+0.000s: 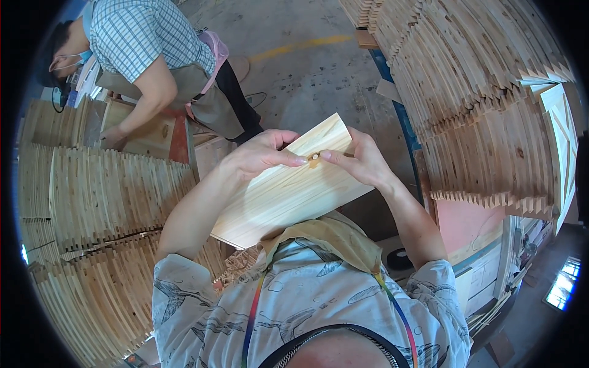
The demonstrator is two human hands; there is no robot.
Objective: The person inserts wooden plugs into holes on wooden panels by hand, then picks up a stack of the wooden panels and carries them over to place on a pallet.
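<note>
A pale wooden board (288, 193) is held tilted in front of my chest, its lower end close to my apron. My left hand (264, 153) grips its far left edge, thumb lying on the face and fingers bent behind. On the other side, my right hand (362, 161) holds the upper right edge, with its thumb on the face too. Between the two thumb tips lies a small round pale spot (315, 156) with a brownish patch beside it; whether it is a plug or a knot I cannot tell. The fingers behind the board are mostly hidden.
Tall stacks of wooden boards (119, 190) stand at my left, and more board stacks (485, 141) at my right. A co-worker (150, 55) in a checked shirt bends over boards at the far left. A yellow line (300, 46) crosses the grey floor (294, 80).
</note>
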